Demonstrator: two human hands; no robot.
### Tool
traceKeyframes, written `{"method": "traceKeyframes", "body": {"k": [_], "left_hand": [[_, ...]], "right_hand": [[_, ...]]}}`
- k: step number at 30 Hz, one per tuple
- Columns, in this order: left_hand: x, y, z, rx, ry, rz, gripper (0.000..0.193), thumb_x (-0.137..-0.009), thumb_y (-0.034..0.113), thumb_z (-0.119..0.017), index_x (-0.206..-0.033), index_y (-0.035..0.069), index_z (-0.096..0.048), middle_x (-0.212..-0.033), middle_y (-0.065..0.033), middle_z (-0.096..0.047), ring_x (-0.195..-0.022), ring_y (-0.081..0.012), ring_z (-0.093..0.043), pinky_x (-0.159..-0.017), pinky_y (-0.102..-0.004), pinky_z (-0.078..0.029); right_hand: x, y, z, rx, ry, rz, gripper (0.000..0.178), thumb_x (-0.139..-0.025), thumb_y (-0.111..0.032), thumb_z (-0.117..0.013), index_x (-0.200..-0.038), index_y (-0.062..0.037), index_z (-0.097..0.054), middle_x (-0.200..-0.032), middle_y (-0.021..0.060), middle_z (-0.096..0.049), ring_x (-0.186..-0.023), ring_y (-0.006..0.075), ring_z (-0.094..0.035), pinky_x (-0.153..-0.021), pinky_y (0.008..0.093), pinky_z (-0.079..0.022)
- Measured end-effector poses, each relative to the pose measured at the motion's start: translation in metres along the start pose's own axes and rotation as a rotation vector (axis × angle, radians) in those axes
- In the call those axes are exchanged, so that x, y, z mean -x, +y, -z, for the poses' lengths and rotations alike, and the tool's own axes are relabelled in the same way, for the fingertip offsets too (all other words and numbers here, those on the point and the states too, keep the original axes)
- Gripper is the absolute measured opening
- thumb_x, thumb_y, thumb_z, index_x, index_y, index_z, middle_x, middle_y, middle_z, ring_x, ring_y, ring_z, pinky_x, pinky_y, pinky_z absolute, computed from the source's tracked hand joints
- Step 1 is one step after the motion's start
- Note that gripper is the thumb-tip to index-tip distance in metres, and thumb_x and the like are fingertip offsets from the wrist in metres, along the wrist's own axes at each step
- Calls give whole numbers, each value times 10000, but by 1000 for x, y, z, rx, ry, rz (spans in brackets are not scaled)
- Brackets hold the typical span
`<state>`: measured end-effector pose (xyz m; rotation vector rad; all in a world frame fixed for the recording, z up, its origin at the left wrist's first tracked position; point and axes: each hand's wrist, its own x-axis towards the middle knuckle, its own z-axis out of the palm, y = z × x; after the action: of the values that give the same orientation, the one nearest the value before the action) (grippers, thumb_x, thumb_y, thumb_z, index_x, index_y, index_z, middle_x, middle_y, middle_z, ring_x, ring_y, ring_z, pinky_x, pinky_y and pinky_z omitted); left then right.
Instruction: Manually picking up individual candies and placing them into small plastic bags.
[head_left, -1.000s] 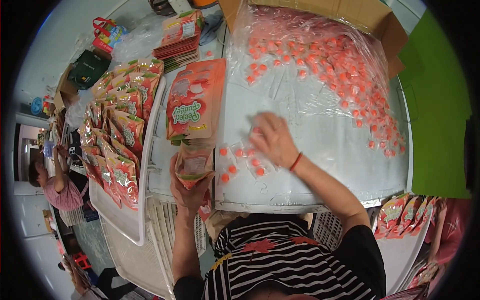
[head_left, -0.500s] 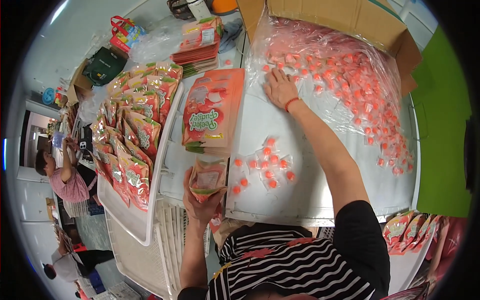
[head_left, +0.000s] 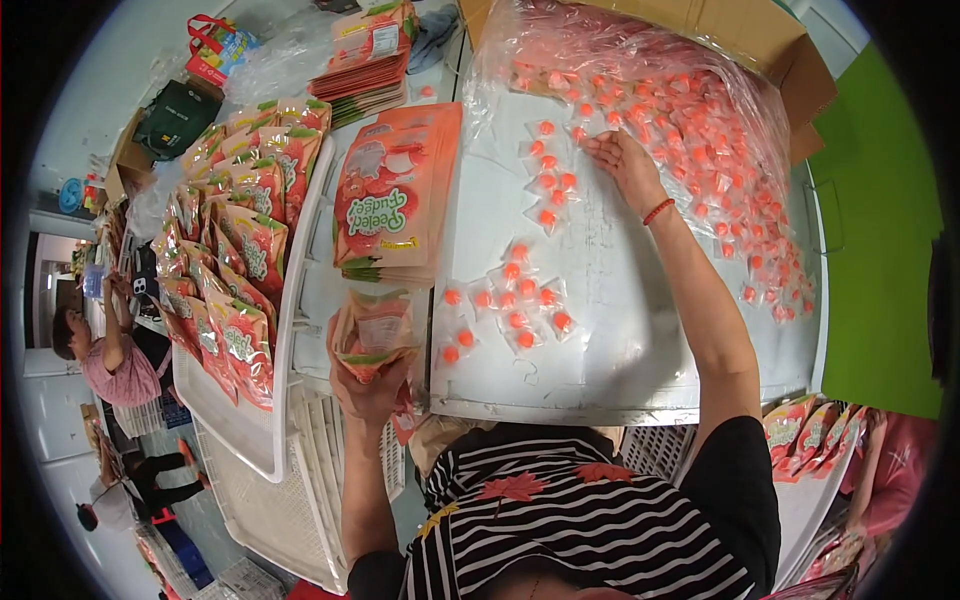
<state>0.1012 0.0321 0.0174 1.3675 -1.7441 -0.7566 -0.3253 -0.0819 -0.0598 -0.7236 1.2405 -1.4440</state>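
My left hand (head_left: 368,385) grips a stand-up pouch (head_left: 374,332) with its mouth spread apart, beside the table's near left edge. Over the pale metal tabletop, my right hand (head_left: 622,165) is held with fingers extended and a little bent. Their tips are close to one small wrapped red candy (head_left: 579,133), and no candy shows in the hand. A loose column of wrapped candies (head_left: 547,184) lies left of that hand. Closer to me is a separate cluster of several candies (head_left: 507,300). The big heap of candies (head_left: 690,130) spreads from a plastic-lined carton behind the right hand.
Flat pouches (head_left: 395,190) are stacked left of the candies, with another pouch stack (head_left: 365,60) farther back. A white tray (head_left: 285,400) of filled pouches stands at left, above stacked crates (head_left: 330,470). The carton (head_left: 805,90) borders the far right. Other people work at both sides.
My right hand has moved right, off the candies it lay over. Several candies now lie in a column apart from the heap. My left hand still holds the pouch; the whole view has shifted slightly.
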Motion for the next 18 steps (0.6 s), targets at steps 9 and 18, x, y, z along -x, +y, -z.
{"method": "traceKeyframes", "body": {"k": [9, 18], "left_hand": [[-3, 0, -1, 4, -21, 104, 896, -607, 16, -802, -1345, -37, -296, -1215, -160, -522, -1089, -232, -542, -931, -328, -437], [6, 2, 3, -31, 77, 42, 692, -615, 78, -804, -1207, -24, -461, -1098, -126, -586, -949, -202, -587, -846, -312, -468]], "right_hand": [[-16, 7, -43, 473, -154, 200, 429, -972, -400, -353, -1167, -66, -538, -1182, 85, -581, -1164, 209, -495, -987, 351, -375], [69, 25, -60, 1412, -353, 812, 479, -825, -473, -578, -1141, -113, -583, -1272, 149, -456, -1196, 331, -418, -975, 493, -336]]}}
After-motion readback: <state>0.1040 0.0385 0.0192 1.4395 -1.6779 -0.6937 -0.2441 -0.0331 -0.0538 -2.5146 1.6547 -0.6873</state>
